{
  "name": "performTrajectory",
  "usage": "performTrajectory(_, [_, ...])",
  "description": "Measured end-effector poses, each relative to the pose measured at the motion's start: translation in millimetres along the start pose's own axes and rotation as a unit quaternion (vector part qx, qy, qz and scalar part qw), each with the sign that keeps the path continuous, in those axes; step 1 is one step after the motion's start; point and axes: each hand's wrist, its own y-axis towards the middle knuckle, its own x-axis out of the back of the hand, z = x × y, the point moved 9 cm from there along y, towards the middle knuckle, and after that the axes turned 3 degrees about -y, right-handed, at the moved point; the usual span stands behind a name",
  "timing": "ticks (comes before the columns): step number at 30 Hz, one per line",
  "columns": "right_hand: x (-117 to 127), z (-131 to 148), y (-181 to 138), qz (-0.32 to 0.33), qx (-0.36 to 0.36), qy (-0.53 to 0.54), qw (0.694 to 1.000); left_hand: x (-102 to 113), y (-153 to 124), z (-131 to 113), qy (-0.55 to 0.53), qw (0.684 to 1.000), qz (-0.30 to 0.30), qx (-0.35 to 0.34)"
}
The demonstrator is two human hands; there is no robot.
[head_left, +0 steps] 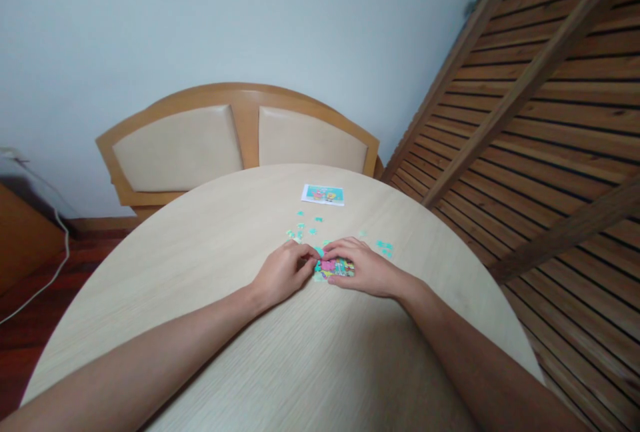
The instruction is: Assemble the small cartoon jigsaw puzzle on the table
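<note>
A small, partly joined jigsaw (334, 268) with pink and teal colours lies on the round pale wooden table (280, 365). My left hand (284, 272) rests at its left edge, fingers curled and pinched on a piece too small to name. My right hand (364, 265) lies over the jigsaw's right side, fingers bent and pressing on it. Several loose teal pieces (303, 231) are scattered just beyond the hands, with a few more pieces (384, 247) to the right.
A small printed picture card (323, 194) lies farther back on the table. Behind the table stands a wooden chair back with two beige pads (240, 139). Slatted wooden frames (545, 125) lean at the right. A cable (50, 265) runs over the floor at the left.
</note>
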Motion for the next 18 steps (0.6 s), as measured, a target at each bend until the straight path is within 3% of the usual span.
performTrajectory(18, [-0.2, 0.6, -0.1, -0.002, 0.001, -0.012, 1.000, -0.7, 0.6, -9.0, 0.033, 0.998, 0.011, -0.058])
